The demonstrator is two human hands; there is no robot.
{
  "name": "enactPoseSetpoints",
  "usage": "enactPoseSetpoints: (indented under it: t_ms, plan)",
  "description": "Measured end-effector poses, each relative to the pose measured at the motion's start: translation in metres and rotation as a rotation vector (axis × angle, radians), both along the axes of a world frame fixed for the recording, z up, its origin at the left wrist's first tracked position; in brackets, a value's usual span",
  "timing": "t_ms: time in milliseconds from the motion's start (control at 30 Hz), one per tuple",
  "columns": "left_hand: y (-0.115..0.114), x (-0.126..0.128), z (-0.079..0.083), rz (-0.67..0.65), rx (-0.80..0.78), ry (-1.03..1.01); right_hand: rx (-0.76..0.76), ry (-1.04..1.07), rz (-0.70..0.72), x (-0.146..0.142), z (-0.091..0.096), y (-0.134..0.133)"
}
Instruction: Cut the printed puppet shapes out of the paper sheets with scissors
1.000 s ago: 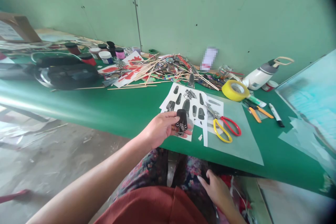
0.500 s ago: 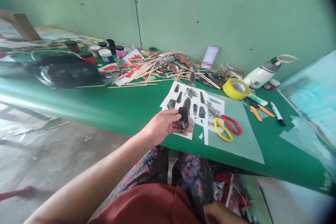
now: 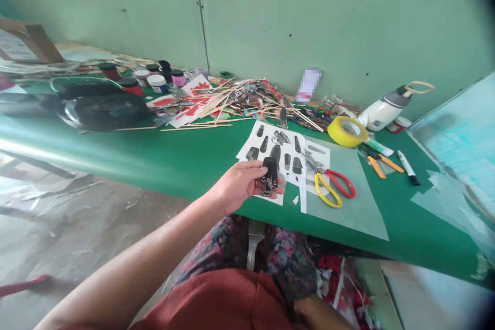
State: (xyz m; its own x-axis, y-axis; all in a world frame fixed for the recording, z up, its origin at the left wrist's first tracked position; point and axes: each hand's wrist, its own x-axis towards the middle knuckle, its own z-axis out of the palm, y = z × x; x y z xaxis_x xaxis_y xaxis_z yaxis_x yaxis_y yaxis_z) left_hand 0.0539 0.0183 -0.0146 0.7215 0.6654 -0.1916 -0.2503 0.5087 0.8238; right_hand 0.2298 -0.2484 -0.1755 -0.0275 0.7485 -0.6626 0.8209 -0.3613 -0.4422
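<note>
Since a second ago my right hand (image 3: 315, 315) has slid lower into my lap. Only a bit of it pokes in at the bottom edge now, so I honestly can't tell if it's open or closed. Everything else is pretty much where it was.

My left hand (image 3: 242, 185) is pinched on the small black paper cut-out (image 3: 269, 176) with white line markings, thumb on top and fingers underneath. It's held just over the near edge of the green table (image 3: 174, 160), right above the near corner of the white printed sheet of black shapes (image 3: 270, 145).

Just to the right of that sheet are the scissors with one yellow and one red handle (image 3: 331, 186), lying on a pale translucent plastic sheet (image 3: 350, 206). Further back there's the yellow roll of tape (image 3: 347, 131), and the messy pile of thin wooden sticks (image 3: 228, 105) sits well behind my hand.
</note>
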Motion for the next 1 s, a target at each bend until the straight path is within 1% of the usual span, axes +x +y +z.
enactPoseSetpoints:
  t_ms: [100, 200, 267, 333, 500, 600, 867, 1000]
  plan:
    - [-0.001, 0.001, 0.0, 0.0, -0.005, 0.014, 0.025, -0.066, 0.052, 0.002, 0.011, 0.013]
    - [-0.001, 0.003, -0.001, -0.003, -0.008, 0.026, 0.08, -0.134, 0.029, 0.004, 0.018, 0.028]
    - [-0.001, 0.004, -0.002, -0.007, -0.01, 0.024, 0.113, -0.135, 0.017, 0.004, 0.018, 0.037]
    - [0.0, 0.005, -0.003, -0.008, -0.011, 0.024, 0.139, -0.117, 0.004, 0.001, 0.012, 0.042]
    - [0.002, 0.004, -0.004, 0.0, -0.022, 0.047, 0.155, -0.083, -0.034, -0.007, -0.018, 0.045]
    - [0.003, 0.003, -0.005, 0.004, -0.03, 0.045, 0.172, -0.059, -0.067, -0.006, -0.03, 0.046]
    - [0.006, 0.003, -0.01, 0.002, -0.043, 0.029, 0.189, 0.093, -0.138, 0.006, -0.043, 0.051]
    - [0.007, 0.003, -0.011, 0.014, -0.046, 0.038, 0.162, 0.161, -0.185, 0.007, -0.05, 0.051]
